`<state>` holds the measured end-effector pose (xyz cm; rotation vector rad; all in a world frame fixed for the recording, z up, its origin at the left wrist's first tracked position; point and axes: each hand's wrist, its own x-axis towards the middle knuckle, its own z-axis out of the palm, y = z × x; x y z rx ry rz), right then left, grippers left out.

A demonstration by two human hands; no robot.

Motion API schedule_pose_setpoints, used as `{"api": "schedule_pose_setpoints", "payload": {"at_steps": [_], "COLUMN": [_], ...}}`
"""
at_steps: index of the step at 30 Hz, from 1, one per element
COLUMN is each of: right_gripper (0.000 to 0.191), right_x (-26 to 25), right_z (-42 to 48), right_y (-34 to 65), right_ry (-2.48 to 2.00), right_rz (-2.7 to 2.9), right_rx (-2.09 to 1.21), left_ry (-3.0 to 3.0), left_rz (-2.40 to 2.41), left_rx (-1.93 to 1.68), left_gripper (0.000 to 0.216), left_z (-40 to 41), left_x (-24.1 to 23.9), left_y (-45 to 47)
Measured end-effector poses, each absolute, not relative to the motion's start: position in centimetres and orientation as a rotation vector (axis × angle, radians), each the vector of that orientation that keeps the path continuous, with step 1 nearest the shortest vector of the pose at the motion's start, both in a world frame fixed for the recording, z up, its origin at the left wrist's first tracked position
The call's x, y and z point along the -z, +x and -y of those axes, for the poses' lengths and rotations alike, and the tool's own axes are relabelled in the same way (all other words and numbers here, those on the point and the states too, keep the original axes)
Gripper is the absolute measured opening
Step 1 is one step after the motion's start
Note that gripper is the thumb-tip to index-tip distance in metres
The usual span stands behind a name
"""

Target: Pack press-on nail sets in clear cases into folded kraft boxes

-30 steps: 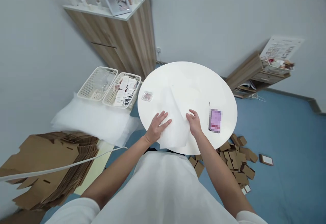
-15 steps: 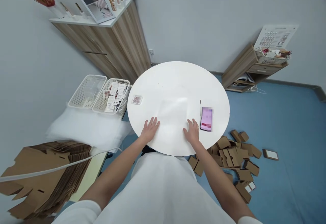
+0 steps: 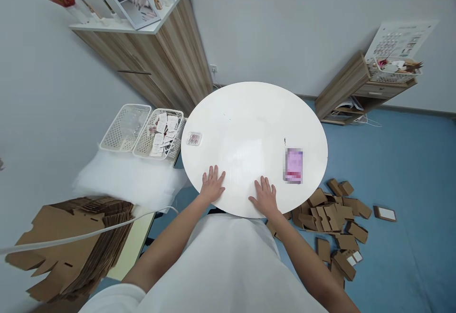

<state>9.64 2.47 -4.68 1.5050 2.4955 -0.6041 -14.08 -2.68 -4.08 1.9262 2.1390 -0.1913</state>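
Note:
A thin white sheet (image 3: pixel 239 163) lies flat on the round white table (image 3: pixel 256 109), hard to tell from the tabletop. My left hand (image 3: pixel 212 185) rests palm down on the sheet's near left part, fingers spread. Palm down as well, my right hand (image 3: pixel 264 195) presses the near right part with fingers stretched out. Neither hand holds anything. A phone with a pink screen (image 3: pixel 294 165) lies to the right of my right hand. A small clear packet (image 3: pixel 194 138) sits at the table's left edge.
Two white mesh baskets (image 3: pixel 125 127), one with small cards (image 3: pixel 163 133), stand left on white foam sheets (image 3: pixel 128 180). Flat cardboard blanks (image 3: pixel 71 237) are stacked at lower left. Small brown boxes (image 3: pixel 335 218) litter the blue floor right. Wooden cabinets stand against the back wall.
The sheet, folded and raised a second ago, now lies flat. Both hands slid toward the near edge and spread flat on it.

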Motion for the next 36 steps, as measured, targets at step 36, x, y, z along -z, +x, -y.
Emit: {"api": "schedule_pose_setpoints", "payload": {"at_steps": [36], "right_gripper": [0.061], "right_x": [2.3], "right_z": [-8.4], "right_y": [-10.7], "right_ry": [1.440], "right_rz": [-2.662], "right_rx": [0.440], "left_ry": [1.881], "left_rz": [-2.266], "left_rx": [0.053], "left_gripper": [0.082], "left_z": [-4.5], "left_x": [1.0], "left_y": [-36.2]}}
